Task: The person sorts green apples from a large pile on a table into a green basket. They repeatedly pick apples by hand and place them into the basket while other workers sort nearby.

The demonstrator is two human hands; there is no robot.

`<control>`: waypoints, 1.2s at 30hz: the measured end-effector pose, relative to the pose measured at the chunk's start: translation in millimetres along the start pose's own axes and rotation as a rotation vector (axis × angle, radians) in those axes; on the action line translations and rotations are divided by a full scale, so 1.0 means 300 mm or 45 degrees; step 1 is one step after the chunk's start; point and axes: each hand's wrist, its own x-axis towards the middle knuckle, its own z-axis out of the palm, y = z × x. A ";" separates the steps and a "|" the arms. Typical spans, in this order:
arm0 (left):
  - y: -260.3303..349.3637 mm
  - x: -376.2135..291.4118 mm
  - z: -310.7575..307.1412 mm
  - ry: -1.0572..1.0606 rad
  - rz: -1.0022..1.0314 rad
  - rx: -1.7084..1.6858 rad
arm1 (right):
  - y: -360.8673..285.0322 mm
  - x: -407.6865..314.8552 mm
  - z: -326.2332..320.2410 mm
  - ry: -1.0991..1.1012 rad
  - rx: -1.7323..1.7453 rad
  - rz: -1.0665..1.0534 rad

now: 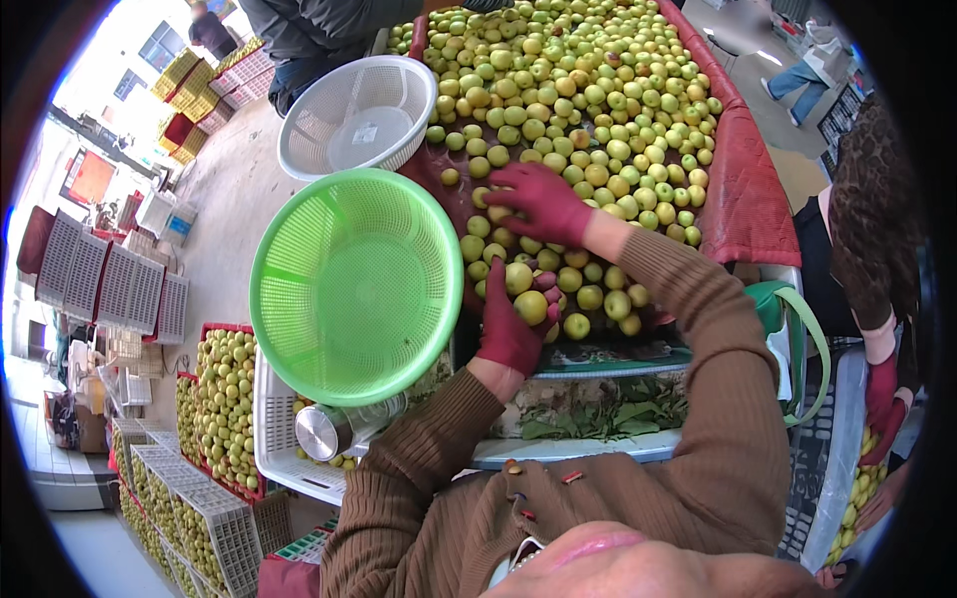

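Note:
My left hand (512, 329), in a dark red glove, cups a few small round yellow-green fruits (531, 307) near the front edge of the sorting table. Farther in, my right hand (544, 203), gloved alike, reaches palm down over loose fruit (482, 196) with its fingers apart. Its fingertips are among the fruits, and whether it grips one is unclear. Many more fruits (598, 97) cover the dark red table surface. A green plastic colander basket (366, 284) without fruit stands left of my left hand. Beyond it sits a white plastic colander basket (362, 119), tilted.
A red padded edge (748, 179) borders the table's right side. Below the front edge lie green leaves (598, 411). A steel-lidded jar (321, 433) rests by a white crate (277, 448). Fruit crates (191, 508) stand left. Co-workers (321, 34) (871, 247) are close by.

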 end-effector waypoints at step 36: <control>0.003 -0.015 0.015 -0.153 0.055 0.051 | 0.351 0.395 0.211 -0.411 -0.171 0.959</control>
